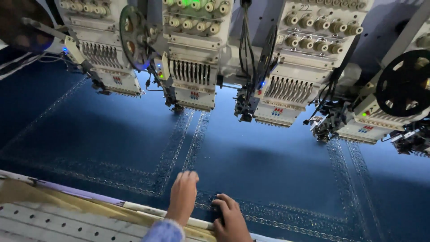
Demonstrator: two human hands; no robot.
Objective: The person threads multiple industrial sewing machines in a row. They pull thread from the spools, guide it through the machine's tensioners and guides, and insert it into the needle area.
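A wide sheet of dark blue fabric (112, 134) lies stretched flat under a row of embroidery machine heads, with pale stitched border bands (179, 143) running across it. My left hand (183, 196) rests flat on the cloth near its front edge, fingers together and pointing away from me. My right hand (230, 219) sits just beside it with curled fingers pressing on a stitched band. Neither hand holds anything. A light blue sleeve cuff (163, 232) shows at my left wrist.
Several cream embroidery heads (192, 76) with needle bars hang over the far half of the cloth. A black spool wheel (403, 83) sits at the right. A perforated white table edge (53, 224) and a white frame bar (143, 209) run along the front.
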